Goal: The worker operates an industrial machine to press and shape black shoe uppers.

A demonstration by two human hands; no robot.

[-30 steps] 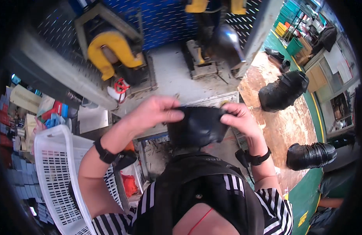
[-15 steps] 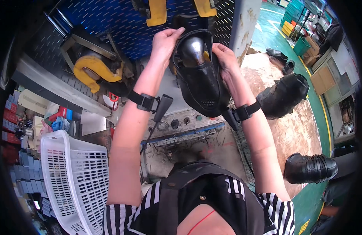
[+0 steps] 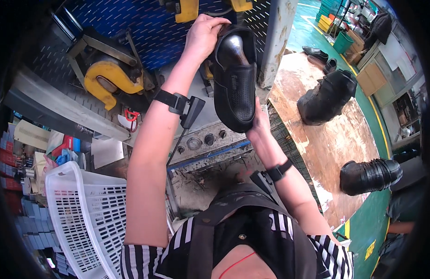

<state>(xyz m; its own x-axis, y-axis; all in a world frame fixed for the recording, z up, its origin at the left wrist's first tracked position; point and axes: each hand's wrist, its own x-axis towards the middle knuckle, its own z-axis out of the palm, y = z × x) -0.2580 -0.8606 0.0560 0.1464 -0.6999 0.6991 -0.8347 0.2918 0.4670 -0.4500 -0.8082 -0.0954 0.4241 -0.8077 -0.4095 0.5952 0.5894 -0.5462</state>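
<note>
A black shoe upper (image 3: 238,95) with a perforated front is stretched over a shiny metal last (image 3: 232,50) above the machine's front panel. Its toe points down toward me. At the top left of the opening, my left hand (image 3: 203,37) pinches the rim of the heel end between thumb and fingers. My right hand (image 3: 260,122) grips the lower right side near the toe, thumb along the edge; its other fingers are hidden behind the shoe. Above the heel end are two yellow metal clamp parts (image 3: 187,11) of the machine.
A curved yellow clamp (image 3: 105,81) sits on the machine's left side. A white plastic basket (image 3: 68,209) stands at lower left. On the wooden tabletop (image 3: 336,149) at right lie stacked black shoe uppers (image 3: 326,100), another black stack (image 3: 370,176) and black shoes (image 3: 316,53). A grey post (image 3: 277,46) rises beside the shoe.
My right hand has moved from the upper right of the opening down to the side near the toe. The upper now sits straighter over the last, and my left hand stays at the rim.
</note>
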